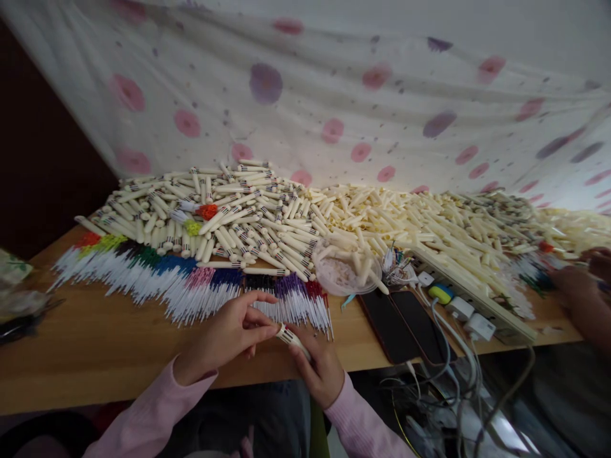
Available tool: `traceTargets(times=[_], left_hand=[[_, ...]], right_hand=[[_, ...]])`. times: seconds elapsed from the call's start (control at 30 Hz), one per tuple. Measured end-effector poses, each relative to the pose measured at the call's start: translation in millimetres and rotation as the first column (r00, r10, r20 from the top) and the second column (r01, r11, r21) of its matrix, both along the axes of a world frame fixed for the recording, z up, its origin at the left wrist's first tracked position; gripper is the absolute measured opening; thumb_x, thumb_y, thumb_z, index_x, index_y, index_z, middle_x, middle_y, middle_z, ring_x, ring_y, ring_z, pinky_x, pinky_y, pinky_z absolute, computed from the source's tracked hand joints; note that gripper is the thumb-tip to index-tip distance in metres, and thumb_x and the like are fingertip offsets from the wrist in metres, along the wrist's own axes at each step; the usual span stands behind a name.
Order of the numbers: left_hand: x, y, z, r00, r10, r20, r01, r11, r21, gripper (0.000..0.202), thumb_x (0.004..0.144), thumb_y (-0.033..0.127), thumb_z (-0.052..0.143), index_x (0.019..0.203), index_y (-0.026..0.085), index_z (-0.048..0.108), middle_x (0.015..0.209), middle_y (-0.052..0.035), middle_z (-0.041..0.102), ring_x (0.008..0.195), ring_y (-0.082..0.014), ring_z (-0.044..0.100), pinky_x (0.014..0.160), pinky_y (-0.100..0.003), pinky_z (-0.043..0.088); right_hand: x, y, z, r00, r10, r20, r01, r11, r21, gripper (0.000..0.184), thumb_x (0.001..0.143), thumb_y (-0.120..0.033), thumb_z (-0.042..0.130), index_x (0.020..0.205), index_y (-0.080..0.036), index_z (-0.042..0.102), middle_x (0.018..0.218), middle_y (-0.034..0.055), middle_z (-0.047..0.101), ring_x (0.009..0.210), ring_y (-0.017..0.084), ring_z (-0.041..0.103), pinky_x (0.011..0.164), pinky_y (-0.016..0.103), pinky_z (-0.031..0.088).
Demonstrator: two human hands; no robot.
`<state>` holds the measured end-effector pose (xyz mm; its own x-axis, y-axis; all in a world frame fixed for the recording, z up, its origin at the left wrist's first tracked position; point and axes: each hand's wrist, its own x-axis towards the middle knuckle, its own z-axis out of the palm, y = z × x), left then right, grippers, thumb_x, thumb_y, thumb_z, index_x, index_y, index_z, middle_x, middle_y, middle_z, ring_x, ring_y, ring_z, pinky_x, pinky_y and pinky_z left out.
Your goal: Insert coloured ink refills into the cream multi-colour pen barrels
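My right hand (321,367) is wrapped around a cream multicolour pen barrel (292,338) with dark slots near its end, held just over the table's front edge. At that slotted end, the thumb and a finger of my left hand (238,327) are pinched together, with its other fingers partly raised. Anything small between those fingertips is too hidden to name. Behind both hands lies a row of white pen refills (191,299) with coloured ends, sorted by colour. A heap of slotted pen barrels (229,216) rises behind the refills.
Plain cream tubes (396,213) are piled right of centre. A clear round bowl (337,270) holds small pieces. Two phones (389,327) lie by a power strip (477,296) with plugs and hanging cables. At far right, another person's hand (573,286) is over more refills.
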<state>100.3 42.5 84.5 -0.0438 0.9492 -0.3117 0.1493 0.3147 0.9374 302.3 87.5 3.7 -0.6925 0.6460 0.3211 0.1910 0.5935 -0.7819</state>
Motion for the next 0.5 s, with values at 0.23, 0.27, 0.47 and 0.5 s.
traceTargets(times=[0.23,0.27,0.47,0.5], left_hand=[[8.8,-4.0,-8.3,0.996,0.057,-0.062,-0.050,0.993,0.109,0.041,0.072,0.030,0.067,0.110,0.021,0.056,0.075,0.0013,0.073,0.049,-0.0120,0.058,0.049,-0.024,0.047],[9.4,-5.0,-11.4,0.994,0.071,-0.087,-0.058,0.988,0.145,0.038,0.073,0.029,0.066,0.110,0.022,0.057,0.075,0.0013,0.074,0.052,-0.0134,0.061,0.051,-0.024,0.048],[5.8,-6.0,-23.4,0.972,0.122,-0.203,-0.052,0.946,0.319,0.027,0.076,0.022,0.068,0.102,0.025,0.062,0.077,0.0022,0.073,0.069,-0.0162,0.065,0.066,-0.026,0.049],[4.4,-4.9,-24.0,0.961,0.130,-0.244,-0.039,0.938,0.345,0.021,0.076,0.022,0.069,0.096,0.025,0.064,0.078,0.0019,0.071,0.065,-0.0149,0.062,0.064,-0.026,0.048]], right_hand=[[-0.7,-0.8,2.3,1.000,-0.010,-0.007,0.010,0.999,0.050,0.036,0.098,-0.026,0.044,0.132,-0.020,0.055,0.119,0.0103,0.069,0.110,0.023,0.065,0.092,0.034,0.051],[-1.0,-0.5,2.2,1.000,-0.012,-0.004,0.012,0.999,0.048,0.036,0.098,-0.026,0.044,0.131,-0.021,0.055,0.119,0.0101,0.069,0.109,0.023,0.065,0.092,0.033,0.052],[-0.5,-0.3,0.4,1.000,-0.025,-0.013,0.025,0.999,0.028,0.035,0.098,-0.027,0.043,0.132,-0.023,0.055,0.121,0.0094,0.068,0.113,0.022,0.064,0.095,0.032,0.051],[-0.2,-0.2,0.3,1.000,-0.028,-0.012,0.028,0.999,0.026,0.036,0.098,-0.027,0.043,0.132,-0.023,0.055,0.121,0.0094,0.069,0.112,0.022,0.064,0.094,0.031,0.051]])
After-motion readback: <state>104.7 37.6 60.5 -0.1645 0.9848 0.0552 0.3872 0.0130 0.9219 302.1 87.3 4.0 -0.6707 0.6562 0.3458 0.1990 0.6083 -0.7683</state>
